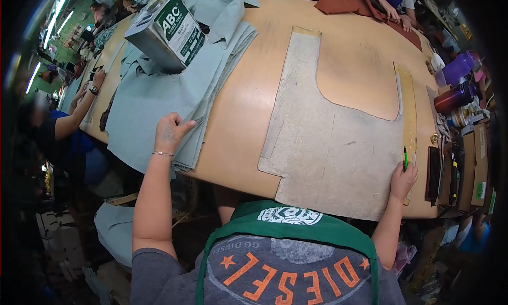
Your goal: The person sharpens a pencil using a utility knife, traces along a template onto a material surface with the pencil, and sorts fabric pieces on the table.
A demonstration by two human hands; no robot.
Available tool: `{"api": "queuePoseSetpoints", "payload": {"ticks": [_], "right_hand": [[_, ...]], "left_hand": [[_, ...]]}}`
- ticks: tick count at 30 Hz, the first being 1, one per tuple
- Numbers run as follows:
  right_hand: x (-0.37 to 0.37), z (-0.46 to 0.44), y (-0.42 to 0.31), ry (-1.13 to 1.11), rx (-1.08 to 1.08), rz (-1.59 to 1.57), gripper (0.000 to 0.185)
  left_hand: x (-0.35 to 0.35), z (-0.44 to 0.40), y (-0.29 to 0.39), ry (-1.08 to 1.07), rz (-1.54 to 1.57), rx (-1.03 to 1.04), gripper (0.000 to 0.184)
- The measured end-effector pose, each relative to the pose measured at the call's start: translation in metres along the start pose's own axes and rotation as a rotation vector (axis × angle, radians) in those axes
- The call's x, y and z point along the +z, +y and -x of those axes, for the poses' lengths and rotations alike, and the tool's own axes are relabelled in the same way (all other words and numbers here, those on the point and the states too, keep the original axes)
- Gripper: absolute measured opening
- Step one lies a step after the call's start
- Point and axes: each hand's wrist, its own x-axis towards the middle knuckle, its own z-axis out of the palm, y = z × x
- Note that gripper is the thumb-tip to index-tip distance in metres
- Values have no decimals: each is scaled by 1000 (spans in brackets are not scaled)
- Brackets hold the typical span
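Observation:
My left hand [170, 132] is at the near right edge of a stack of pale grey-green sheets [143, 106], which look like leather or cloth. Its fingers are bent and closed on the top sheet's edge, with the thumb to the right. A slim green pen [406, 156] stands upright in my closed right hand [404, 180]. That hand rests at the right side of a large grey pattern board [344, 146], which has a wide curved cut-out at its far side. A yellowish strip [407, 104] runs along the board's right edge.
A metal ABC can [169, 32] weighs on the stack. At the table's right edge are a purple tumbler [455, 97], a dark case [433, 173] and cardboard boxes [479, 157]. Co-workers sit at left and far right, one beside reddish-brown material [344, 1].

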Motion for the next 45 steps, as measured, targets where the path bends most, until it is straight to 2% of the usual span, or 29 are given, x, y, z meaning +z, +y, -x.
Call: {"api": "queuePoseSetpoints", "payload": {"ticks": [2,5,8,11,13,15,16,17,18,20,22,24,25,26,27,30,31,33,35,37,38,42,45], "right_hand": [[1,0,0,7,-10,-26,17],[-2,1,0,7,-6,-54,17],[-4,3,-3,-3,4,-38,15],[-6,-2,-11,8,-59,-85,14],[-14,-3,-35,-23,-132,-207,14],[-23,-7,-94,-230,105,-626,16],[-24,-8,-124,-366,32,-845,16],[-32,-3,-166,-583,86,-1119,15],[-44,1,-207,-896,128,-1203,20],[-56,16,-282,-1332,98,-1389,36],[-48,28,-349,-1544,30,-1402,53],[-42,31,-409,-1672,150,-1477,39],[-29,36,-445,-1540,-36,-1431,28],[-16,37,-469,-1384,-196,-1380,23],[-23,35,-481,-1366,-175,-1427,24],[-37,31,-504,-1280,-143,-1537,25],[-45,30,-505,-1276,-125,-1551,25],[-55,31,-504,-1270,-75,-1617,26],[-60,33,-503,-1263,-22,-1722,27],[-66,35,-500,-1246,16,-1763,27],[-69,35,-500,-1234,31,-1785,26],[-78,38,-488,-1232,101,-1776,26],[-69,41,-480,-1259,145,-1778,25]], "left_hand": [[-7,-8,-2,-22,-14,-75,35],[-10,-20,-14,-47,334,-170,37],[-19,-22,-19,44,269,-22,33],[-32,-17,-2,522,-107,296,21],[-44,-7,27,595,-182,353,15],[-38,3,47,646,-235,417,13],[-34,5,55,670,-249,455,13],[-33,7,62,697,-267,496,14],[-29,10,64,701,-294,503,13],[-15,16,63,709,-324,496,12],[-2,24,59,709,-341,475,10],[14,40,58,753,-305,467,8],[17,52,50,782,-292,449,7],[25,66,48,719,-317,475,6],[32,77,46,654,-335,501,7],[54,84,31,398,-51,463,23],[52,71,28,490,-17,384,31],[41,33,13,343,96,103,37],[39,-21,-22,626,-342,235,43],[-1,-51,-30,181,-55,-10,55],[-10,-66,-48,77,-33,-153,55],[-20,-91,-143,81,-175,-597,56],[-32,-100,-192,124,-200,-803,57]]}}
